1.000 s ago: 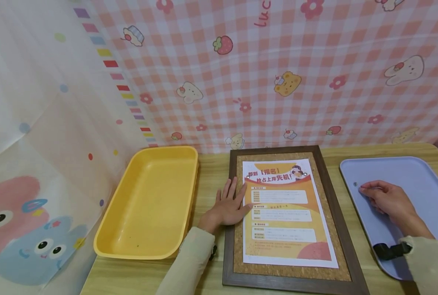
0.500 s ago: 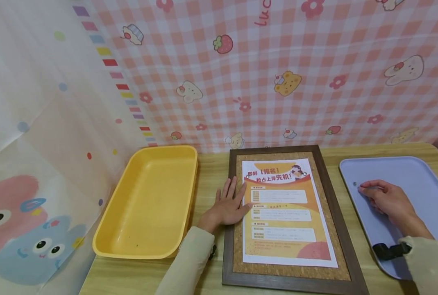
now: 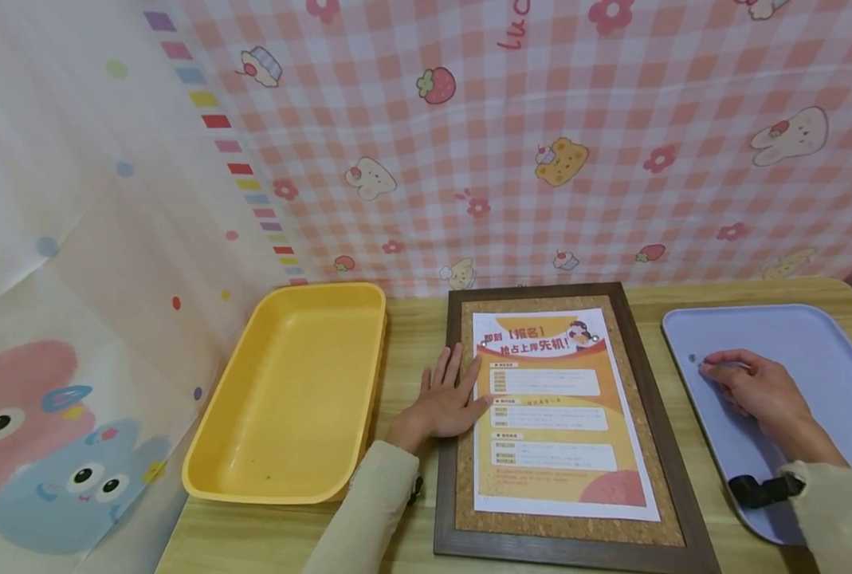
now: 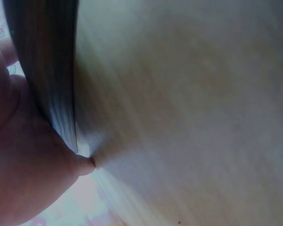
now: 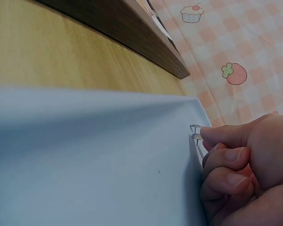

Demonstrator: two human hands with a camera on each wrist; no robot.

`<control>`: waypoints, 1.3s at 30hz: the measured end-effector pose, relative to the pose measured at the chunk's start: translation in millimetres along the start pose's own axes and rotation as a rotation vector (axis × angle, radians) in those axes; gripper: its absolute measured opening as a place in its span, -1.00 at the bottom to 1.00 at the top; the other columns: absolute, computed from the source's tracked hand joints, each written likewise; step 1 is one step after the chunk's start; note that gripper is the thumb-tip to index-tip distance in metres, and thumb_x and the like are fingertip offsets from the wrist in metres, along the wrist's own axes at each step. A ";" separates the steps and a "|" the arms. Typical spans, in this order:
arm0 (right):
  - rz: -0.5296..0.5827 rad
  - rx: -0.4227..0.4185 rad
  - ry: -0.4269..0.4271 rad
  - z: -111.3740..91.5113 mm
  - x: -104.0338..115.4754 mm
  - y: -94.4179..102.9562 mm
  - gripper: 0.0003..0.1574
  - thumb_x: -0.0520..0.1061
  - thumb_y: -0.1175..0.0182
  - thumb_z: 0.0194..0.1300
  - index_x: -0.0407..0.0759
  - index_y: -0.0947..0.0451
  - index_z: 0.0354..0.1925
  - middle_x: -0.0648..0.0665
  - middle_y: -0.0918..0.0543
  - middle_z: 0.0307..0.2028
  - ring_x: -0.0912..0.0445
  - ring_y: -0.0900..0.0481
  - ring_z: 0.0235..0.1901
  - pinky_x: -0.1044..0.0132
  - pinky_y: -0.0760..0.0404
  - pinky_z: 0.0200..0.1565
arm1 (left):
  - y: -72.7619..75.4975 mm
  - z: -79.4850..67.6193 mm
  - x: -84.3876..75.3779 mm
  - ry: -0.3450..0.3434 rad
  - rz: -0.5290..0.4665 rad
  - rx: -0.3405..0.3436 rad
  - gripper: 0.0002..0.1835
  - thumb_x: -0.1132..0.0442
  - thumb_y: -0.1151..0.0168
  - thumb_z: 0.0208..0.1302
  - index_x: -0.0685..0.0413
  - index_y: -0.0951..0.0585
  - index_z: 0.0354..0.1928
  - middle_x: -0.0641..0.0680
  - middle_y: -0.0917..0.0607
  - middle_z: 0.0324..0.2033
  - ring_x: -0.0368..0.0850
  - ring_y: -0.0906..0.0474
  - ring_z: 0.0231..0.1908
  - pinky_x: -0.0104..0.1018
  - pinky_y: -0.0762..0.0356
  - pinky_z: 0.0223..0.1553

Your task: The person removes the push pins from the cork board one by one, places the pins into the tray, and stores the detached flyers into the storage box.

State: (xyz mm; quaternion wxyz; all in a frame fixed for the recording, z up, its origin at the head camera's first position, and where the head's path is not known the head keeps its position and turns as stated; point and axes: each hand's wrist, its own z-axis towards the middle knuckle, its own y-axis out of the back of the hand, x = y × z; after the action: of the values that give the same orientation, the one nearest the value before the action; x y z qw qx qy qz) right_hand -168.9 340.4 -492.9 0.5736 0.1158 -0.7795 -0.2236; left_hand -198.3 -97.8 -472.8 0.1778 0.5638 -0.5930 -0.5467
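My left hand (image 3: 443,406) rests spread over the left side of a framed cork board (image 3: 558,530). Its thumb reaches onto a printed orange poster (image 3: 555,414), whose top bears two pins. In the left wrist view the palm lies against the dark wooden frame (image 4: 52,70). My right hand (image 3: 763,399) is over the lilac tray (image 3: 813,343), fingers curled and tips together. In the right wrist view two thumbtacks (image 5: 196,137) show at the fingertips, and the hand seems to pinch one. The head view shows one thumbtack (image 3: 692,358) just left of them.
A yellow basin (image 3: 282,383) stands left of the board, with small dark specks on its floor. The wooden table (image 3: 414,327) backs onto a pink checked cloth (image 3: 397,119). A white patterned cloth (image 3: 110,279) hangs at the left.
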 end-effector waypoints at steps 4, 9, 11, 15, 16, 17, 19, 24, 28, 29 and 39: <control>-0.006 0.003 -0.004 -0.7 0.7 0.6 -0.78 0.15 -0.18 0.41 0.08 -0.52 -0.15 0.19 -0.44 -0.61 0.25 -0.35 -0.64 0.28 -0.38 -0.59 | 0.1 -0.2 -0.5 -0.001 0.000 -0.002 -0.22 -0.27 0.30 0.52 -0.23 0.27 0.59 0.03 0.52 0.54 -0.02 0.66 0.51 0.21 0.46 0.46; -0.014 0.005 0.003 -2.4 4.0 1.3 -0.72 0.15 -0.17 0.42 0.02 -0.51 -0.08 0.16 -0.44 -0.61 0.24 -0.34 -0.64 0.28 -0.38 -0.58 | 0.7 -1.1 -1.5 0.004 0.009 -0.001 -0.21 -0.28 0.32 0.52 -0.21 0.28 0.59 0.02 0.52 0.54 -0.02 0.65 0.51 0.21 0.45 0.46; -0.014 0.006 0.010 -3.4 5.4 1.9 -0.73 0.15 -0.16 0.42 0.03 -0.50 -0.08 0.14 -0.44 -0.61 0.23 -0.34 -0.65 0.28 -0.38 -0.58 | 0.4 -0.9 -1.9 0.005 0.016 -0.001 -0.21 -0.29 0.33 0.52 -0.19 0.29 0.59 0.02 0.51 0.54 -0.02 0.65 0.51 0.21 0.45 0.46; -0.017 0.006 0.016 -3.7 10.1 0.7 -0.68 0.17 -0.15 0.43 0.00 -0.51 -0.04 0.11 -0.42 -0.64 0.21 -0.34 -0.65 0.28 -0.38 -0.59 | 0.5 -0.7 -2.3 0.008 0.021 0.000 -0.20 -0.29 0.33 0.51 -0.17 0.29 0.59 0.02 0.51 0.54 -0.02 0.65 0.51 0.20 0.45 0.46; -0.025 0.007 0.017 -3.8 12.1 -0.1 -0.62 0.18 -0.14 0.43 -0.03 -0.52 0.00 0.11 -0.41 -0.64 0.21 -0.34 -0.65 0.27 -0.39 -0.59 | 0.5 -0.7 -2.3 0.009 0.021 -0.002 -0.20 -0.29 0.33 0.51 -0.17 0.29 0.59 0.02 0.51 0.54 -0.02 0.64 0.52 0.20 0.45 0.46; -0.030 0.007 0.020 -3.8 14.5 -1.0 -0.57 0.19 -0.14 0.43 -0.08 -0.51 0.03 0.10 -0.41 -0.65 0.20 -0.35 -0.65 0.27 -0.39 -0.58 | 0.7 -0.8 -2.4 0.009 0.023 -0.001 -0.20 -0.29 0.33 0.51 -0.17 0.29 0.59 0.02 0.51 0.54 -0.03 0.65 0.51 0.20 0.45 0.46; -0.045 0.011 0.031 -4.2 19.9 -3.6 -0.47 0.20 -0.11 0.44 -0.18 -0.48 0.10 0.09 -0.41 -0.65 0.19 -0.35 -0.64 0.26 -0.40 -0.56 | 1.0 -1.2 -2.4 0.009 0.022 -0.002 -0.20 -0.29 0.33 0.51 -0.16 0.28 0.59 0.02 0.51 0.54 -0.02 0.64 0.52 0.20 0.45 0.46; -0.038 0.036 0.075 -6.5 34.5 -10.9 -0.39 0.18 -0.09 0.46 -0.28 -0.44 0.16 0.09 -0.39 -0.67 0.19 -0.33 -0.65 0.25 -0.36 -0.55 | 0.8 -1.4 -2.1 0.009 0.019 -0.001 -0.20 -0.29 0.33 0.51 -0.16 0.27 0.59 0.02 0.50 0.54 -0.02 0.64 0.52 0.19 0.45 0.47; -0.005 0.063 0.098 -5.4 43.7 -17.5 -0.48 0.15 -0.10 0.47 -0.24 -0.48 0.11 0.13 -0.36 -0.68 0.22 -0.30 -0.66 0.26 -0.33 -0.57 | 0.0 -0.8 -0.8 0.010 0.016 -0.004 -0.20 -0.29 0.32 0.51 -0.16 0.27 0.59 0.03 0.50 0.54 -0.01 0.64 0.52 0.20 0.44 0.47; 0.007 0.070 0.106 -4.7 45.7 -19.0 -0.53 0.13 -0.10 0.47 -0.20 -0.49 0.08 0.14 -0.36 -0.68 0.23 -0.29 -0.66 0.26 -0.32 -0.58 | -0.2 -0.7 -0.5 0.010 0.015 -0.006 -0.20 -0.29 0.32 0.51 -0.16 0.26 0.59 0.03 0.50 0.54 -0.01 0.64 0.52 0.20 0.44 0.47; 0.053 0.129 0.130 2.8 61.6 -35.2 -0.42 0.11 -0.11 0.47 -0.33 -0.43 0.16 0.14 -0.32 -0.67 0.24 -0.25 -0.67 0.28 -0.30 -0.63 | -0.2 -0.3 -1.1 0.005 0.013 -0.006 -0.20 -0.28 0.32 0.51 -0.16 0.27 0.59 0.02 0.51 0.54 -0.02 0.65 0.51 0.21 0.45 0.46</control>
State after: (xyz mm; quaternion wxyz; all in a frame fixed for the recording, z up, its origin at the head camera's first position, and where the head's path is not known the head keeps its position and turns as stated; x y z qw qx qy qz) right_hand -193.7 283.4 -458.7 0.6202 0.1463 -0.7561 -0.1495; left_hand -197.7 -96.9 -472.4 0.1846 0.5610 -0.5943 -0.5459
